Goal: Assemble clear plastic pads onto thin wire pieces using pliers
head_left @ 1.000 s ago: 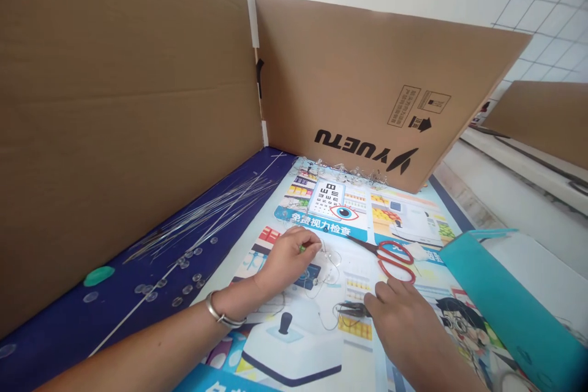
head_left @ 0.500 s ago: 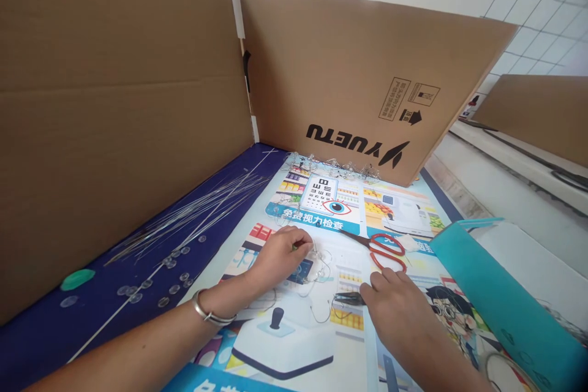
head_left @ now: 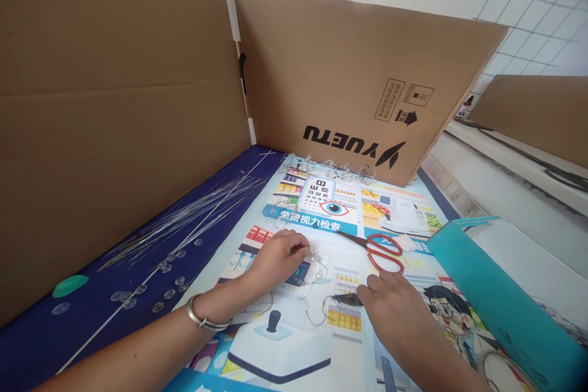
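My left hand (head_left: 281, 257) is closed in a pinch over the printed sheet, thumb and finger on a thin wire strung with clear beads (head_left: 318, 264). My right hand (head_left: 390, 306) wraps round a pair of pliers (head_left: 348, 299), their dark jaws pointing left. At the jaw tips is the curled end of a thin wire (head_left: 316, 318); whether the jaws bite it I cannot tell. Just beyond my right hand lie red-handled scissors (head_left: 384, 251), blades toward the left. The pliers' handles are hidden in my palm.
Cardboard panels (head_left: 321, 73) stand at the left and back. Loose clear beads (head_left: 169, 263), long straight wires (head_left: 197, 214) and a green oval piece (head_left: 70, 285) lie on the blue surface. Beaded wire pieces (head_left: 331, 166) line the back. A teal box (head_left: 500, 294) and a tape roll (head_left: 503, 373) are at right.
The view has shifted slightly. The pliers' jaws have turned a little, and the wire end at their tips has changed its curve. My left hand keeps its pinch.
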`<state>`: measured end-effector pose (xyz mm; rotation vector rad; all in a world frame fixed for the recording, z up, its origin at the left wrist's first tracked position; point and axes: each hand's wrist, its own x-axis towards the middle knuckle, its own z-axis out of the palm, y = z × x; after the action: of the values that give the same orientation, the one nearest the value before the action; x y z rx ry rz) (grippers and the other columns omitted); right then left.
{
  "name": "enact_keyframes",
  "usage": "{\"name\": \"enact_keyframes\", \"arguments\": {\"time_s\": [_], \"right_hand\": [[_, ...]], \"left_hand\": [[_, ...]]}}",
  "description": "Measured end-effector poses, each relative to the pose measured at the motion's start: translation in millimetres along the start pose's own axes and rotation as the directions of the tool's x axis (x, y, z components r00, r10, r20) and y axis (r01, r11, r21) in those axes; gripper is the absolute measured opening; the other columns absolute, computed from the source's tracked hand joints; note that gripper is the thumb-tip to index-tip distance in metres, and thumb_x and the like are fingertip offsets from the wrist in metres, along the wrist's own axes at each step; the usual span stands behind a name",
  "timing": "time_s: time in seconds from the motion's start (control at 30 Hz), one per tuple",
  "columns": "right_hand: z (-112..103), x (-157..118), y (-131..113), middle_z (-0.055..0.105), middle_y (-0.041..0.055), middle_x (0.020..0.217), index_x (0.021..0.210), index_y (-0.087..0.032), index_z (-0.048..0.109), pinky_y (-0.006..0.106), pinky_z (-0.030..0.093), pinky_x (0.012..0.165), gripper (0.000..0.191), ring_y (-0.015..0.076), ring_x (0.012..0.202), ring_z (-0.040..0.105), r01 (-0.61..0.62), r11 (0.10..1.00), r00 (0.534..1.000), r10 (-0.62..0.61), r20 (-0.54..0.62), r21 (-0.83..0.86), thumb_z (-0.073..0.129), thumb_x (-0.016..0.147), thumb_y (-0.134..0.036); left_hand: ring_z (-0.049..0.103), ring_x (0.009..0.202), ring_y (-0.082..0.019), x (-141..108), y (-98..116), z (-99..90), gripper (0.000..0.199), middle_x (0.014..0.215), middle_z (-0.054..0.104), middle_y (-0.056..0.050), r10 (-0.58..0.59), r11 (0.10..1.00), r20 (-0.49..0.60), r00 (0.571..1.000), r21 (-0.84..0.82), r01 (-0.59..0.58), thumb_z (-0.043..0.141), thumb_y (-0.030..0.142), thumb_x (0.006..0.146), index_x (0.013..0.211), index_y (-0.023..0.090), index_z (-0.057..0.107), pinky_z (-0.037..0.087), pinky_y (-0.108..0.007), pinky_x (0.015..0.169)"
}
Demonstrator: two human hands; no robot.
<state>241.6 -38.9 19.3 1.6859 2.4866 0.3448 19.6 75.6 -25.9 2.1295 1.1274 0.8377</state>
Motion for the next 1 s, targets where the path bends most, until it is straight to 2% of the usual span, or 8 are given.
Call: {"name": "enact_keyframes", "arguments": {"time_s": [0.27, 0.5, 0.67, 0.77, 0.8, 0.87, 0.93, 1.0], "right_hand": [[-3.7, 0.4, 6.0, 0.060, 0.0005, 0.075, 0.075, -0.023, 0.060, 0.030, 0.026, 0.064, 0.022, 0.0169, 0.072, 0.051, -0.055, 0.994, 0.994, 0.046, 0.101, 0.090, 0.049, 0.075, -0.004], [-10.6, 2.1, 13.5, 0.060, 0.0010, 0.077, 0.076, -0.023, 0.059, 0.029, 0.028, 0.063, 0.020, 0.0173, 0.075, 0.052, -0.118, 0.975, 0.982, 0.085, 0.171, 0.189, 0.045, 0.079, -0.010], [-5.7, 4.3, 15.8, 0.059, 0.0006, 0.080, 0.082, -0.025, 0.059, 0.028, 0.030, 0.063, 0.016, 0.0176, 0.079, 0.052, -0.156, 0.955, 0.983, 0.125, 0.134, 0.254, 0.045, 0.082, -0.018], [-0.8, 5.1, 13.9, 0.058, 0.0009, 0.081, 0.086, -0.025, 0.059, 0.029, 0.033, 0.066, 0.015, 0.0181, 0.080, 0.052, -0.176, 0.939, 0.984, 0.167, 0.058, 0.296, 0.045, 0.082, -0.019], [0.9, 4.9, 12.9, 0.058, 0.0012, 0.083, 0.088, -0.025, 0.059, 0.029, 0.034, 0.067, 0.015, 0.0183, 0.081, 0.052, -0.177, 0.933, 0.984, 0.179, 0.023, 0.314, 0.046, 0.082, -0.019], [4.1, 4.2, 10.6, 0.058, 0.0022, 0.085, 0.092, -0.024, 0.059, 0.030, 0.036, 0.070, 0.016, 0.0188, 0.082, 0.051, -0.161, 0.920, 0.979, 0.194, -0.059, 0.356, 0.047, 0.081, -0.019], [6.7, 3.0, 8.5, 0.058, 0.0031, 0.086, 0.096, -0.024, 0.059, 0.030, 0.037, 0.072, 0.019, 0.0188, 0.083, 0.051, -0.127, 0.910, 0.968, 0.201, -0.153, 0.394, 0.047, 0.081, -0.018], [8.4, 2.0, 6.8, 0.058, 0.0037, 0.087, 0.098, -0.023, 0.058, 0.030, 0.038, 0.073, 0.022, 0.0186, 0.083, 0.051, -0.094, 0.903, 0.951, 0.205, -0.229, 0.419, 0.047, 0.081, -0.016]], "left_hand": [[0.055, 0.077, -0.019, -0.4, 2.8, -1.1, 0.017, 0.072, 0.063, -0.001, 0.024, 0.999, 0.025, 0.999, 0.039, -0.025, 0.049, 0.024, 0.082, 0.074, 0.021, 0.064, 0.041, -0.029, 0.072], [0.054, 0.083, -0.020, -2.3, 6.4, -1.7, 0.014, 0.080, 0.063, -0.003, 0.042, 0.992, 0.026, 0.999, 0.116, -0.045, 0.050, 0.022, 0.082, 0.083, 0.021, 0.064, 0.041, -0.032, 0.076], [0.051, 0.094, -0.023, -3.4, 13.8, -5.9, 0.017, 0.095, 0.061, -0.006, 0.118, 0.985, -0.013, 0.993, 0.131, -0.115, 0.054, 0.022, 0.080, 0.094, 0.020, 0.062, 0.039, -0.036, 0.084], [0.050, 0.094, -0.022, -6.2, 27.2, -10.6, 0.016, 0.094, 0.060, -0.006, 0.127, 0.992, -0.059, 0.990, 0.029, -0.125, 0.051, 0.024, 0.082, 0.092, 0.019, 0.062, 0.038, -0.036, 0.085], [0.051, 0.091, -0.020, -7.6, 32.8, -11.8, 0.015, 0.091, 0.060, -0.005, 0.101, 0.993, -0.046, 0.994, -0.050, -0.103, 0.050, 0.025, 0.083, 0.089, 0.019, 0.062, 0.039, -0.034, 0.083], [0.052, 0.076, -0.015, -10.9, 44.4, -13.0, 0.017, 0.081, 0.060, -0.003, -0.029, 0.961, 0.088, 0.996, -0.270, 0.052, 0.048, 0.028, 0.085, 0.084, 0.018, 0.061, 0.041, -0.028, 0.071], [0.048, 0.063, -0.011, -14.4, 54.6, -13.0, 0.018, 0.073, 0.059, 0.000, -0.128, 0.845, 0.278, 0.952, -0.472, 0.252, 0.051, 0.032, 0.083, 0.084, 0.016, 0.060, 0.038, -0.023, 0.059], [0.045, 0.055, -0.008, -17.8, 62.2, -12.6, 0.022, 0.076, 0.061, -0.001, -0.166, 0.703, 0.453, 0.876, -0.569, 0.428, 0.054, 0.035, 0.082, 0.085, 0.015, 0.060, 0.031, -0.020, 0.050]]}}
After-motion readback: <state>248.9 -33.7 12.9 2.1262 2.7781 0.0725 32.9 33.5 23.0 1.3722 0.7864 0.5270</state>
